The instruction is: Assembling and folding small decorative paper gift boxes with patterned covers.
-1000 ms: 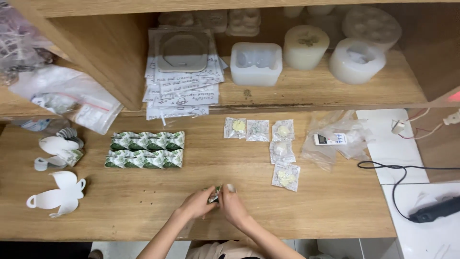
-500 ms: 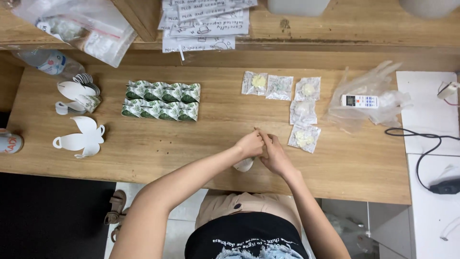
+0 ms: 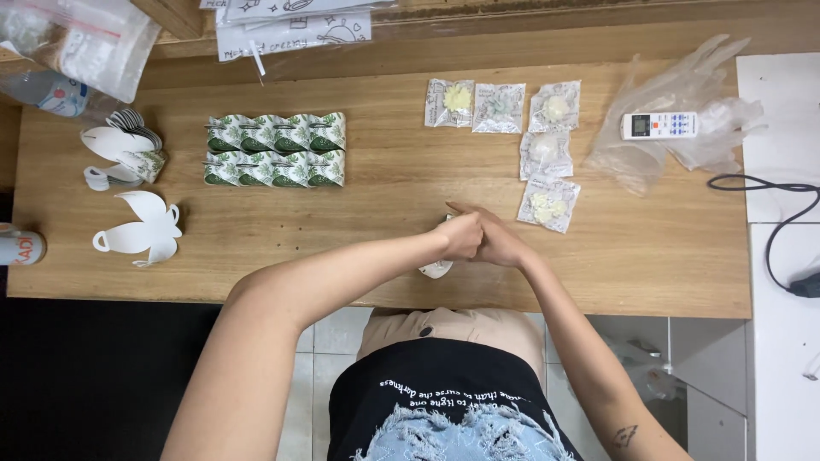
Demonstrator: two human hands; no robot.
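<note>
- My left hand (image 3: 461, 236) and right hand (image 3: 500, 243) meet knuckle to knuckle, both grips clamped on a small white piece (image 3: 436, 268).
- Bare bench (image 3: 384, 205) lies beyond the grip; its near edge sits just behind.

The left hand (image 3: 461, 236) and right hand (image 3: 498, 243) press together, hiding most of a small white piece (image 3: 436, 269); what it is can't be told. Far left, a can (image 3: 19, 249) is cut by the edge. Far side, the paper sheets (image 3: 290, 26) and a plastic bag (image 3: 77, 38) run off the top.
</note>
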